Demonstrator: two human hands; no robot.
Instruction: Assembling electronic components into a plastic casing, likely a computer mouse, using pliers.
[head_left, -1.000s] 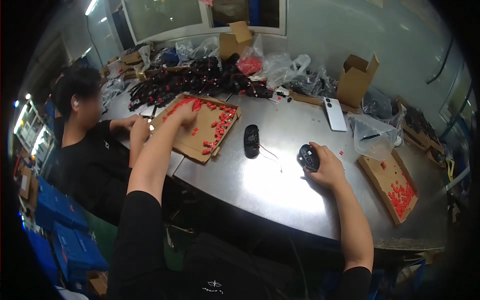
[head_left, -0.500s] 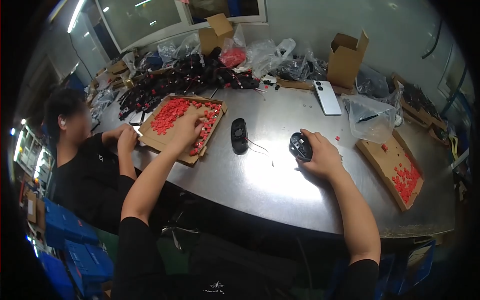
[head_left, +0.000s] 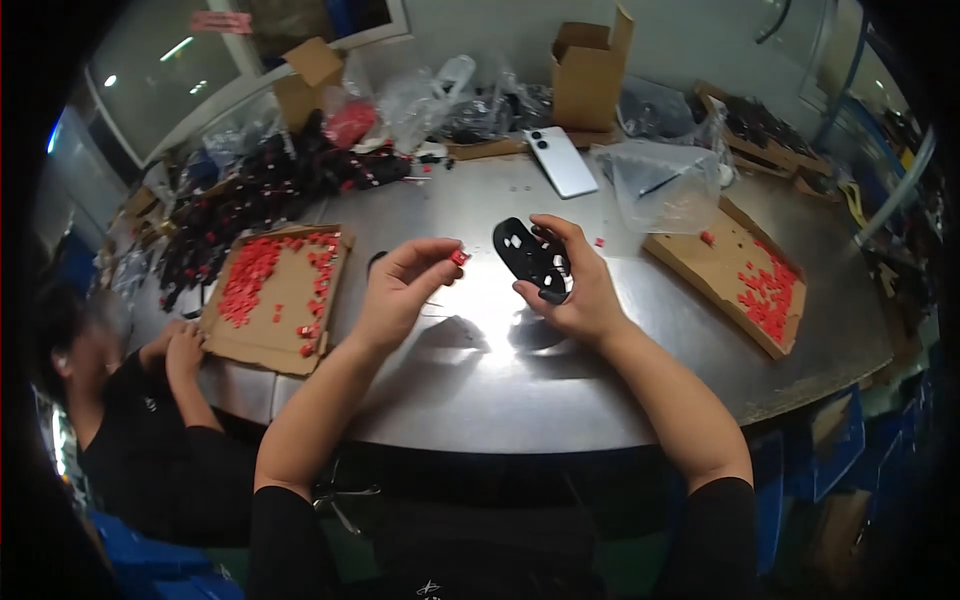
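Between the thumb and fingertips of my left hand (head_left: 395, 295) is a small red plastic part (head_left: 459, 257), held above the metal table. My right hand (head_left: 588, 292) grips a black oval plastic housing (head_left: 513, 243) by its edge, tilted up off the table. Several openings in the housing show bright through it. The red part and the housing are a short gap apart. Behind my left hand a dark piece (head_left: 377, 258) peeks out, mostly hidden. To the left lies a shallow cardboard tray (head_left: 262, 354) with many red parts in it.
A second cardboard tray (head_left: 690, 262) with red parts lies at the right. A white phone (head_left: 562, 165), a clear plastic bag (head_left: 655, 190) and an open carton (head_left: 585, 90) are at the back. Black wired parts (head_left: 250, 195) pile up far left. A co-worker's hands (head_left: 178, 350) are beside the left tray.
My left hand has left the tray and come right with a red part. The housing in my right hand is now raised and tilted, nearer the left hand. The view has shifted right.
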